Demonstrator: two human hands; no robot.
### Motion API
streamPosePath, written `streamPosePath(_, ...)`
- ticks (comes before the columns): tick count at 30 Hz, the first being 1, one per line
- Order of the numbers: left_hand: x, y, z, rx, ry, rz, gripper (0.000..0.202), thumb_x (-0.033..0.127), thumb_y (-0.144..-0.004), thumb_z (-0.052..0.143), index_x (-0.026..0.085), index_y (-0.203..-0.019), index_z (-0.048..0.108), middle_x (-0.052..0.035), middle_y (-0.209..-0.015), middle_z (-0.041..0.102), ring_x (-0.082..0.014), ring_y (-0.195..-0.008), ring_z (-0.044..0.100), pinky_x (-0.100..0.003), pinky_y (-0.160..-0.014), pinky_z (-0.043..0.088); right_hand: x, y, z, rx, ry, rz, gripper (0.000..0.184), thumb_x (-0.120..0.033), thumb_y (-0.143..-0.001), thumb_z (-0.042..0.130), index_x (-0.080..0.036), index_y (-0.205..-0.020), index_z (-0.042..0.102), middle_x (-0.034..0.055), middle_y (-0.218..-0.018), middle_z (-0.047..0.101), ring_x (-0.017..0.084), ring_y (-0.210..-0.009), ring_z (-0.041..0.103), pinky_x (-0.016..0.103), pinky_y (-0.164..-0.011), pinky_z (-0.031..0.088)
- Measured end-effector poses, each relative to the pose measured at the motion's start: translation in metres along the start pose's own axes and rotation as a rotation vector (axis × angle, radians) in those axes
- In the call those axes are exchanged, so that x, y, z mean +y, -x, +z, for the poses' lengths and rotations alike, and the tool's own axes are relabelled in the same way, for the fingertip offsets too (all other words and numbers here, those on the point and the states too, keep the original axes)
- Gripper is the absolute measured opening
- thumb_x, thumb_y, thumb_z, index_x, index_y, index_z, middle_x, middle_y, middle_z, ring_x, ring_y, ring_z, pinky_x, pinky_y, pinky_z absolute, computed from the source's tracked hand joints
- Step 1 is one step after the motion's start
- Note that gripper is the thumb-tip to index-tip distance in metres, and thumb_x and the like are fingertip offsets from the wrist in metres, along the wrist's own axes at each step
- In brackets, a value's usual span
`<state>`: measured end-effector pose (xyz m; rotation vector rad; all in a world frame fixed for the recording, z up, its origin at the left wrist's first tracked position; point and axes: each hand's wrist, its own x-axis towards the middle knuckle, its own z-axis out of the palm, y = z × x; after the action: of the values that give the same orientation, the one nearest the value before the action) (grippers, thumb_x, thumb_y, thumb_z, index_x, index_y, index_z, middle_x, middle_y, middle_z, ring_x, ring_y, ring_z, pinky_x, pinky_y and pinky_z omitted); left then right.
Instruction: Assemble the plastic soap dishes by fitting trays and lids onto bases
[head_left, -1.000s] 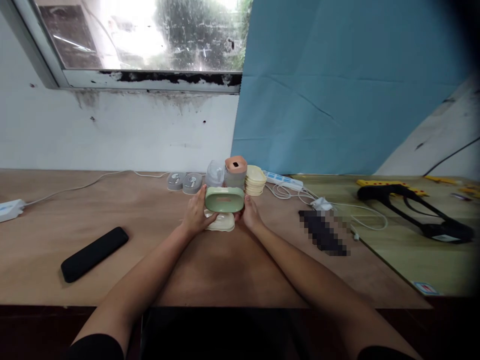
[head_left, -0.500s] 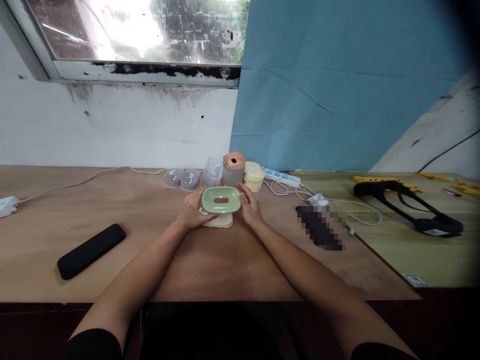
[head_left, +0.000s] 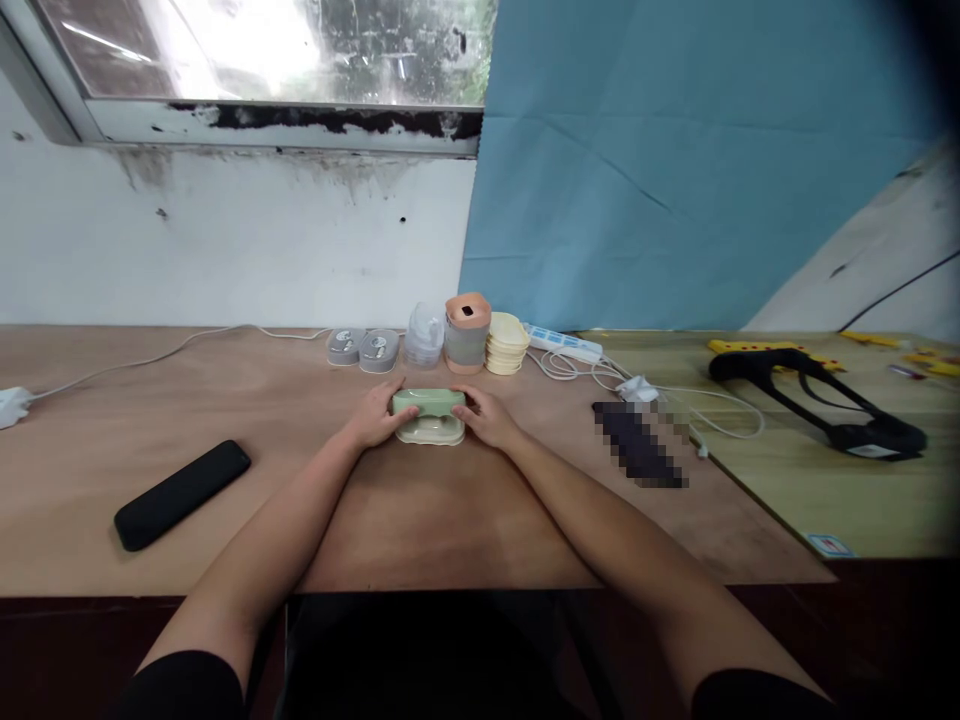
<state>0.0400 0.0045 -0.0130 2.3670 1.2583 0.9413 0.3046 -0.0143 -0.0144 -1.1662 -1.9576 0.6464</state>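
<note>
In the head view we take the green piece [head_left: 428, 402] as the centre of our clock, with twelve toward the wall. It sits above the brown tabletop [head_left: 427, 530], held between our two hands, its long side facing us. Our left hand [head_left: 377, 413] is at nine o'clock of it, thumb laid across the front, fingers around the far side; its grip is closed on that end. Our right hand [head_left: 487, 415] is at three o'clock, its grip likewise closed on the other end with the thumb on the front. At six o'clock, just below the green piece, we see a cream tray [head_left: 431, 433] with a rounded hollow; whether the two touch, we cannot tell. Behind, at ten o'clock, stand two grey rounded pieces [head_left: 379, 350] side by side, and at twelve a clear container [head_left: 424, 340]. A stack topped in peach [head_left: 467, 335], grey beneath, stands at one o'clock, and just beside it at two is a pale yellow stack [head_left: 507, 345]. Between two and three lies a white and blue power strip [head_left: 566, 345] with its looped cord. Well apart from our hands, a black oblong case [head_left: 182, 495] lies between eight and nine, and a black open frame [head_left: 821, 400] rests far out at three o'clock.
</note>
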Motion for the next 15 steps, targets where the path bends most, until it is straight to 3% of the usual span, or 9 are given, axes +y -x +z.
streamPosePath(10,0.0027,-0.0007,0.003,-0.008,0.06,-0.005,0.067,0.058,-0.088,0.045,0.013,-0.138,0.045,-0.0162,-0.136,0.052,-0.0291,-0.124,0.05,-0.046,-0.105,0.039,0.0019,-0.0014,-0.0031,0.01,0.056,-0.021,0.055,-0.056,-0.084,0.057,-0.017,-0.123,0.059,0.0089,-0.107,0.069,0.022,-0.087,0.064,0.034,-0.078,0.05)
streamPosePath(15,0.0043,0.0003,0.002,-0.027,0.019,0.0,0.062,0.058,-0.086,0.048,0.015,-0.131,0.052,-0.0136,-0.128,0.058,-0.0285,-0.118,0.055,-0.046,-0.101,0.043,-0.0002,-0.0008,-0.0054,-0.026,0.062,0.001,0.059,-0.057,-0.082,0.058,-0.017,-0.126,0.058,0.0085,-0.101,0.07,0.022,-0.083,0.064,0.035,-0.075,0.051)
